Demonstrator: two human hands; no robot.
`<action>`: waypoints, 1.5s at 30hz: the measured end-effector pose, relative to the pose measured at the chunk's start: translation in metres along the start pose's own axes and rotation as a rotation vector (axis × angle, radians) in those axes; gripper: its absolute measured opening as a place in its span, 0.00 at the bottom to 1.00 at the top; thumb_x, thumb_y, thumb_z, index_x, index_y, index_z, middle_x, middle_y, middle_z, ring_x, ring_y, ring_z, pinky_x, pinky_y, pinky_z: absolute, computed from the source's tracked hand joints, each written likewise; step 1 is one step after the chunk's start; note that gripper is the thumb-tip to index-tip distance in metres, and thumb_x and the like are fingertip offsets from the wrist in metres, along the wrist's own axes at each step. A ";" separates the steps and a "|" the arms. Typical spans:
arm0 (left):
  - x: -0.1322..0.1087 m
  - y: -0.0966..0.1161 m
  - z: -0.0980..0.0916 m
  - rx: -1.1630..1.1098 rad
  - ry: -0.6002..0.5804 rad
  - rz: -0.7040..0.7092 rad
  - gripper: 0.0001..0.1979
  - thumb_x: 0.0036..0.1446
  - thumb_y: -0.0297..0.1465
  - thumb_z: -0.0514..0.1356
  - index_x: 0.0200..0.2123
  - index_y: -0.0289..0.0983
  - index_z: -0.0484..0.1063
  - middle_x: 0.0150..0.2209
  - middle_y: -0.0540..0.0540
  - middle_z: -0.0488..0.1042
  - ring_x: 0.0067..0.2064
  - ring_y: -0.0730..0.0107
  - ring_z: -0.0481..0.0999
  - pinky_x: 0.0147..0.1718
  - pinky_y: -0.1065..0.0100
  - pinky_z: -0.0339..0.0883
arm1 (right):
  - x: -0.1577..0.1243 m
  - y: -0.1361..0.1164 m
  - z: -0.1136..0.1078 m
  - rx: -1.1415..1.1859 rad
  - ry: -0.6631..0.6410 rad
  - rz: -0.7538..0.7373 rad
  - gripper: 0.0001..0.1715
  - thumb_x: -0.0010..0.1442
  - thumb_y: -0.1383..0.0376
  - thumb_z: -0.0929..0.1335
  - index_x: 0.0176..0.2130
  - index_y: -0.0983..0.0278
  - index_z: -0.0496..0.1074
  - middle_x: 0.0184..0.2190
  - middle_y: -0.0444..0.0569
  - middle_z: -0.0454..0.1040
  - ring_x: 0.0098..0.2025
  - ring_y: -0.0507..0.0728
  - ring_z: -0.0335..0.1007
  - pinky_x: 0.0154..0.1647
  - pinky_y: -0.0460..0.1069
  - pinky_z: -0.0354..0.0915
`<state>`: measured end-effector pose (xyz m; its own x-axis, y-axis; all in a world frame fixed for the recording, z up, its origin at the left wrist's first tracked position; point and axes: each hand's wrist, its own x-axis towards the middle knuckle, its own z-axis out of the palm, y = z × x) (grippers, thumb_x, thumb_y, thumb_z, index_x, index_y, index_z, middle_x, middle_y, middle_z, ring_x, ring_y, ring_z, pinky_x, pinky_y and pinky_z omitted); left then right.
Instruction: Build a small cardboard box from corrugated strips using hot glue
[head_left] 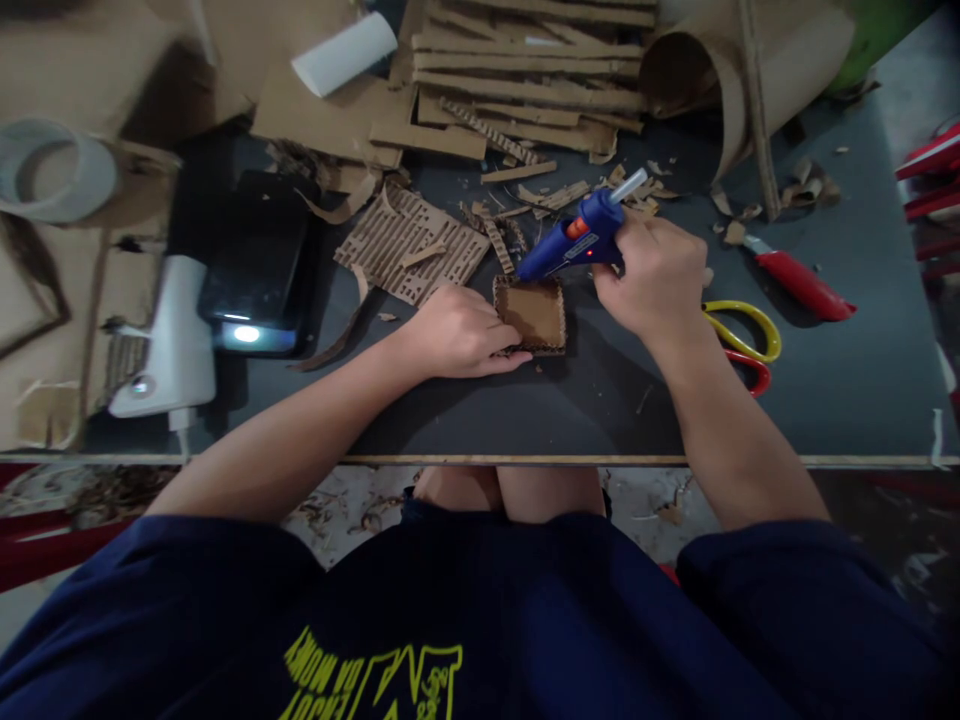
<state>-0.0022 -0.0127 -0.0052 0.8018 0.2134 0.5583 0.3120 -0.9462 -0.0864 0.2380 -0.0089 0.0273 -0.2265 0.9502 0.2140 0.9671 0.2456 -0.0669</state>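
Cardboard square (531, 314) lies cut on worktop (825, 390), pinned by left hand (459, 332); right hand (651, 272) grips glue gun (574, 240), gluing apparently underway.

Glue gun handle: I can't see the grip of the glue gun (577, 240); the right hand (656, 275) wraps it fully.
Gun tip: whether the nozzle touches the cardboard square (531, 315) is too dim for me to tell.
Square's left edge: covered by my view of the left hand (457, 332).
Scissors: the blades of the scissors (742, 345) vanish behind the right wrist; I see only the handles.
Tape roll: the tape roll (49, 170) is blurred and cut by the left edge.
Shirt print: the yellow lettering (371, 680) runs off the bottom edge, unreadable.
Worktop: the worktop (847, 390) has its far side buried under cardboard.
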 end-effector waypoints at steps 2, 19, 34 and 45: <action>-0.001 0.000 0.000 0.000 0.003 -0.001 0.18 0.64 0.40 0.58 0.25 0.38 0.75 0.16 0.53 0.69 0.19 0.74 0.70 0.20 0.70 0.55 | 0.000 0.002 0.003 -0.001 0.026 -0.001 0.27 0.61 0.67 0.63 0.59 0.63 0.67 0.50 0.58 0.76 0.55 0.69 0.71 0.53 0.63 0.69; -0.001 0.000 0.000 -0.021 0.010 0.000 0.17 0.64 0.39 0.59 0.25 0.37 0.75 0.15 0.53 0.69 0.18 0.73 0.69 0.20 0.70 0.54 | 0.005 0.012 0.008 0.015 0.024 -0.104 0.27 0.64 0.63 0.64 0.61 0.64 0.61 0.54 0.59 0.73 0.55 0.69 0.71 0.55 0.65 0.68; -0.002 -0.001 0.001 -0.016 -0.003 0.008 0.17 0.64 0.39 0.59 0.26 0.37 0.75 0.16 0.53 0.70 0.19 0.73 0.71 0.20 0.70 0.56 | 0.008 0.018 -0.003 0.055 -0.024 -0.084 0.24 0.63 0.65 0.65 0.57 0.65 0.63 0.50 0.59 0.74 0.56 0.71 0.70 0.55 0.67 0.66; -0.004 -0.002 0.002 -0.041 -0.033 -0.003 0.16 0.64 0.40 0.58 0.28 0.38 0.76 0.17 0.53 0.72 0.20 0.73 0.72 0.21 0.69 0.57 | 0.007 0.017 -0.016 0.005 -0.094 -0.030 0.27 0.62 0.66 0.65 0.60 0.61 0.62 0.55 0.57 0.72 0.58 0.70 0.69 0.58 0.65 0.65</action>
<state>-0.0053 -0.0111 -0.0085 0.8175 0.2239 0.5306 0.2943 -0.9544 -0.0506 0.2546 -0.0009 0.0431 -0.2652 0.9562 0.1239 0.9592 0.2747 -0.0669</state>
